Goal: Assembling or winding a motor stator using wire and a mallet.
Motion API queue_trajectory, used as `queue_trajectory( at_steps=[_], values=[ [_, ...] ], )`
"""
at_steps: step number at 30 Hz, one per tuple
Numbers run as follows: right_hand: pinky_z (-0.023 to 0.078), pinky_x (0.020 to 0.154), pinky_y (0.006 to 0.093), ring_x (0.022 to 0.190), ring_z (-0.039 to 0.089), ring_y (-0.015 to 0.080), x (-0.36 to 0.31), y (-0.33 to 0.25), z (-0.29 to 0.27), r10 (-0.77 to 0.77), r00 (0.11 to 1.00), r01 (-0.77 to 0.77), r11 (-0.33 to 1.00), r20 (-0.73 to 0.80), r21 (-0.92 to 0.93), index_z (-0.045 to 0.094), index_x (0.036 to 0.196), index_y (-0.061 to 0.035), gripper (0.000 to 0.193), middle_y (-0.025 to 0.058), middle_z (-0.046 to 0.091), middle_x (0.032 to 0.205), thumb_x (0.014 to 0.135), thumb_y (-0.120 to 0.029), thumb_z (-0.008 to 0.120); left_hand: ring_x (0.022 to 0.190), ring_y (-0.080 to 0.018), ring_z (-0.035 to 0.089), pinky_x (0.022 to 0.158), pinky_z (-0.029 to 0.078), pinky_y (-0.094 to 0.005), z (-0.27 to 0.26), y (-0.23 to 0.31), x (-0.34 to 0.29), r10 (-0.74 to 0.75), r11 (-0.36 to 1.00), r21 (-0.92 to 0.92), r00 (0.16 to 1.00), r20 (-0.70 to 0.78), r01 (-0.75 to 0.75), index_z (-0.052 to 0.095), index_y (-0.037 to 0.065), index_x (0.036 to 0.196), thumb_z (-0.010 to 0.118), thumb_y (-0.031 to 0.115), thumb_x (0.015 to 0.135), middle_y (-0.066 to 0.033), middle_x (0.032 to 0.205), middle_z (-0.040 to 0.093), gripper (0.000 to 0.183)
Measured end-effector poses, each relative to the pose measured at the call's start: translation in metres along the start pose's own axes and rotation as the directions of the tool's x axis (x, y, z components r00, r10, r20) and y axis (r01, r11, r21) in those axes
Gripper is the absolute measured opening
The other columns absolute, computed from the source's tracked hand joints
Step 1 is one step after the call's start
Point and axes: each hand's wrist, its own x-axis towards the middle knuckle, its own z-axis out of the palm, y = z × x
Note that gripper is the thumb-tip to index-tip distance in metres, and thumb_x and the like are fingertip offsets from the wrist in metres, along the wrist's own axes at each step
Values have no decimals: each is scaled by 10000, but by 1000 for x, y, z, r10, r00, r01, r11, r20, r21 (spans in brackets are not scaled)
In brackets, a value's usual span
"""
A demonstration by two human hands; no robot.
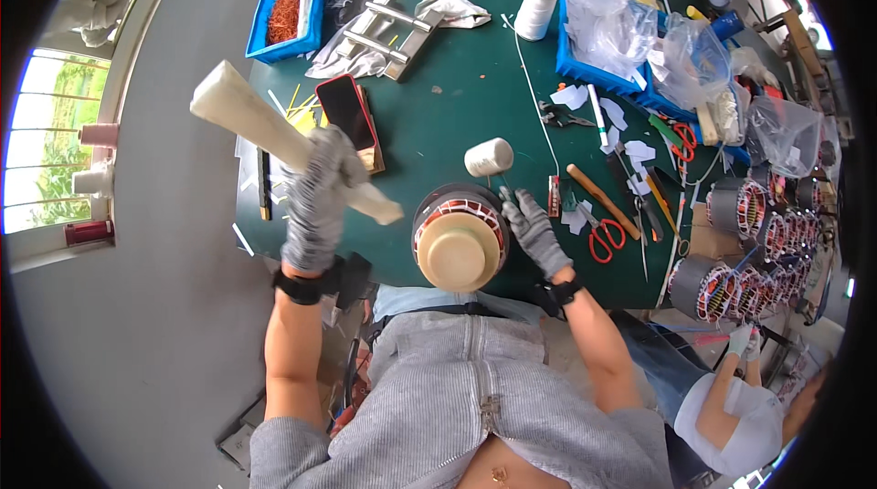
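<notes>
My left hand (320, 201), in a grey-and-white knit glove, is closed around a thick cream-coloured club-like mallet (251, 115). It is raised to the left of a motor stator (459, 210), with the wide end up and left and the narrow end toward the stator. The stator stands at the table's near edge, white lacing around its red-brown coils and a round cream block (457, 253) over its near side. My right hand (537, 235), also gloved, has its fingers stretched out at the stator's right rim. Just beyond those fingertips lies a white cylinder (489, 157).
Red-handled scissors (607, 241), a wooden stick (603, 201) and paper scraps are to the right. A phone (346, 112) lies left, below a blue tray of copper wire (315, 14). A thread cone (536, 10) stands far back. Several stators (699, 288) and another person (731, 407) are at right.
</notes>
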Motion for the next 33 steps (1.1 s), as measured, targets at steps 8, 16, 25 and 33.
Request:
queue_trajectory(
  at_steps=[8,16,25,33],
  values=[
    [451,617,240,720,523,97,0,-11,-53,298,887,-357,927,353,113,561,1118,-89,231,2,567,887,959,-193,429,511,-119,434,519,397,-270,52,-61,4,-5,1000,13,995,102,4,465,54,650,505,163,900,-37,581,464,275],
    [501,693,347,861,606,246,72,-66,-118,-347,650,760,309,676,-572,574,1162,-146,333,126,599,995,839,-104,507,531,-87,435,473,357,-235,51,-74,-11,-19,989,145,981,193,-9,437,60,585,500,0,743,-8,588,463,181],
    [487,742,457,833,603,351,72,-58,-39,-384,841,535,692,381,-485,526,1093,-41,418,169,587,1010,869,-389,464,419,-162,433,448,405,-286,56,-76,-14,139,987,-125,926,351,-101,406,54,530,543,101,869,-56,482,455,368],
    [498,625,370,770,599,276,69,-66,-61,-147,821,533,546,552,-647,526,1046,-18,306,169,559,993,918,-279,430,482,-168,414,521,402,-276,59,-69,-20,41,999,-27,966,254,-36,404,78,549,574,239,877,-38,528,434,404]
  ],
)
